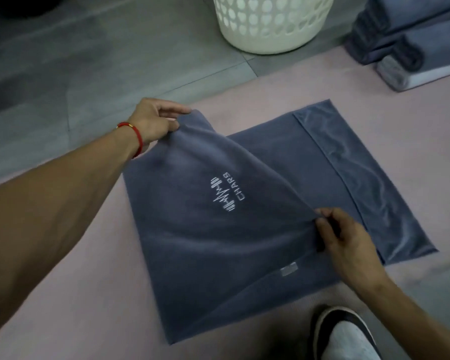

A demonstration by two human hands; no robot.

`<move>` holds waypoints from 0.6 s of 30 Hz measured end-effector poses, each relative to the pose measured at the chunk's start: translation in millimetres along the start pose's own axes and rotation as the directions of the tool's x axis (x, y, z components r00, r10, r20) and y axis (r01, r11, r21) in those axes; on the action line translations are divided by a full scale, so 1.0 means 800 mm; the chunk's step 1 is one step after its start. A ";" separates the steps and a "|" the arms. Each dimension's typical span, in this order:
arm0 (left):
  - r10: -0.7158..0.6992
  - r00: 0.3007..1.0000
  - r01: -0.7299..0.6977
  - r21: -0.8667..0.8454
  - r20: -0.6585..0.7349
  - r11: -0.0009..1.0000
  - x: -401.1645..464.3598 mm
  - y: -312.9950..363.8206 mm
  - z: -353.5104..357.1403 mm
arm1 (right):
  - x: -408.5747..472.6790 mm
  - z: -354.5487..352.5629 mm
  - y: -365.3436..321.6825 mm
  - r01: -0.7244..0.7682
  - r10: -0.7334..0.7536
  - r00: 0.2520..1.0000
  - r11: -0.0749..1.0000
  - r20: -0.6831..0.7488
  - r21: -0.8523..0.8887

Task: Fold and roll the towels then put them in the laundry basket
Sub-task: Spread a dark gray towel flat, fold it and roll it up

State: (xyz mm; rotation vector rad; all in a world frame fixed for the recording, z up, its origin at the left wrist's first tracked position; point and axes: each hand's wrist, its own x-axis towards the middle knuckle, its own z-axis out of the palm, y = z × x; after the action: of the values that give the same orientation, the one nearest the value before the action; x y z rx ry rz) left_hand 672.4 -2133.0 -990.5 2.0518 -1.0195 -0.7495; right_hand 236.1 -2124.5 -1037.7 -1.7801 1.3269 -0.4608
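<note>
Blue-grey towel [218, 229] lies mid-frame on pink mat [63, 307], its near layer lifted. Left hand [151, 123], grip pinching the towel's upper-left corner, raised off the mat. Right hand [346, 242], grip pinching the lifted edge at center right. White laundry basket [270, 24] stands on grey floor, top center. Stacked towels [411, 40] upper right.
</note>
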 end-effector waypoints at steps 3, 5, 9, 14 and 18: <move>0.055 0.995 -0.051 -0.049 0.079 0.998 0.024 0.059 0.051 | -0.002 -0.057 0.031 -0.047 0.043 0.987 0.999 -0.152 -0.026; 0.084 0.990 -0.078 -0.050 0.118 0.996 0.044 0.093 0.093 | -0.007 -0.084 0.048 -0.090 0.080 0.980 0.995 -0.180 -0.043; 0.152 0.967 -0.151 -0.020 0.206 0.988 0.080 0.148 0.180 | -0.015 -0.106 0.080 -0.185 0.207 0.950 0.976 -0.235 0.114; 0.182 0.971 -0.185 0.004 0.156 0.983 0.129 0.187 0.269 | -0.015 -0.118 0.114 -0.260 0.331 0.886 0.934 -0.325 0.244; 0.174 0.975 -0.185 0.073 0.136 0.980 0.159 0.204 0.332 | -0.015 -0.139 0.133 -0.335 0.372 0.836 0.928 -0.404 0.162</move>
State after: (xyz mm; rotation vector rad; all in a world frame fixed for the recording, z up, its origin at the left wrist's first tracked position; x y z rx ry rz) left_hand 472.3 -2399.5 -1035.6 1.9701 -1.3116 -0.7624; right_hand 88.9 -2167.3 -1056.3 -1.3564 1.8723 -0.7148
